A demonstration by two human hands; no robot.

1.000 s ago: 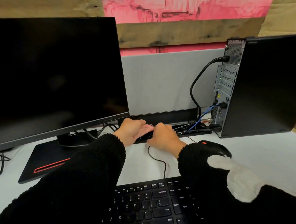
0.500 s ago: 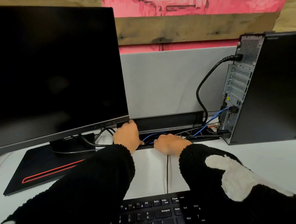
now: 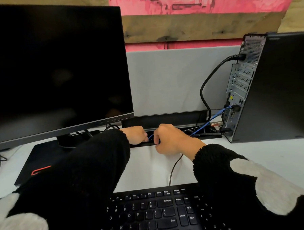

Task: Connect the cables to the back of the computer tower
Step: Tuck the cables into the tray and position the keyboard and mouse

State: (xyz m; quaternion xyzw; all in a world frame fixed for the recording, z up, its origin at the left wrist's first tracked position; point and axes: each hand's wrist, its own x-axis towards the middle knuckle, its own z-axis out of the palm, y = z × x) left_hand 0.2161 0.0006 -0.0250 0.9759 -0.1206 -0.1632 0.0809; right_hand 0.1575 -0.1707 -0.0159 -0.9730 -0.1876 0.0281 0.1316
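Desk cable routing, head view. The computer tower [image 3: 276, 87] stands upright on the white surface [image 3: 255, 153], turned so that its perforated rear panel faces the cable slot [image 3: 175, 139] – the placement leaves the ports reachable from the seat. Landmark: the slot, a dark trough along the foot of the grey partition [image 3: 172, 78].

Left hand [image 3: 136, 134]: at the slot's left part, grip curled over its front lip; what it holds, if anything, cannot be told. Right hand [image 3: 170, 140]: just beside it, grip narrow, fingers [image 3: 157, 141] pinched on or near a thin blue cable [image 3: 201, 128] that shows between the two hands. Whether the pinch closes on that strand or on the thin black cable [image 3: 173, 168] that runs from the slot back to the keyboard [image 3: 153, 213] is not resolved.

To the right of the slot the blue cable rises to the tower's lower ports, among several plugs seated there. A thick black power cable [image 3: 209, 82] arches from above the slot's right end to the top of the rear panel. The monitor [image 3: 57, 67] stands left of the slot, its own leads drooping toward it.

Judged step: sorting a loose lead out of the trough – both hands low because the slack lies there – before carrying its plug right to the tower
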